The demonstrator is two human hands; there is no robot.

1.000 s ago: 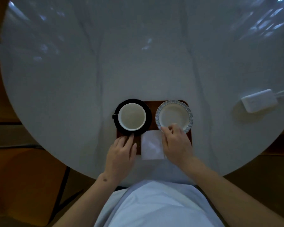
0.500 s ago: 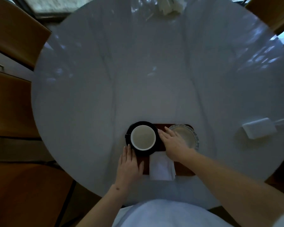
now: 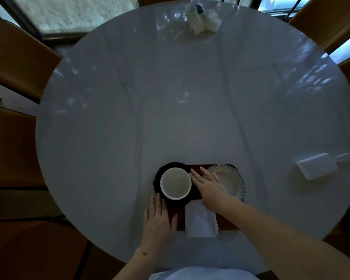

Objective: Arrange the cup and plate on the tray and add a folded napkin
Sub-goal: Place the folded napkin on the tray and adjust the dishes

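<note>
A dark brown tray (image 3: pixel 226 222) lies at the near edge of the round white table. On its left stands a white cup (image 3: pixel 175 183) on a black saucer (image 3: pixel 170 166). A pale plate with a patterned rim (image 3: pixel 233 179) sits on the tray's right. A folded white napkin (image 3: pixel 199 220) lies on the tray's near middle. My left hand (image 3: pixel 158 219) rests flat on the tray's near left corner, fingertips at the saucer's edge. My right hand (image 3: pixel 209 186) reaches flat between cup and plate, fingers straight, covering the plate's left part.
A white rectangular box with a cable (image 3: pixel 316 167) lies on the table (image 3: pixel 170 98) to the right. Crumpled white papers (image 3: pixel 202 18) sit at the far edge. Brown chairs (image 3: pixel 18 57) stand around the table.
My right hand has moved from the plate's near rim leftward, now reaching between cup and plate. My left hand stays at the tray's near left. The camera has tilted up, showing more of the table.
</note>
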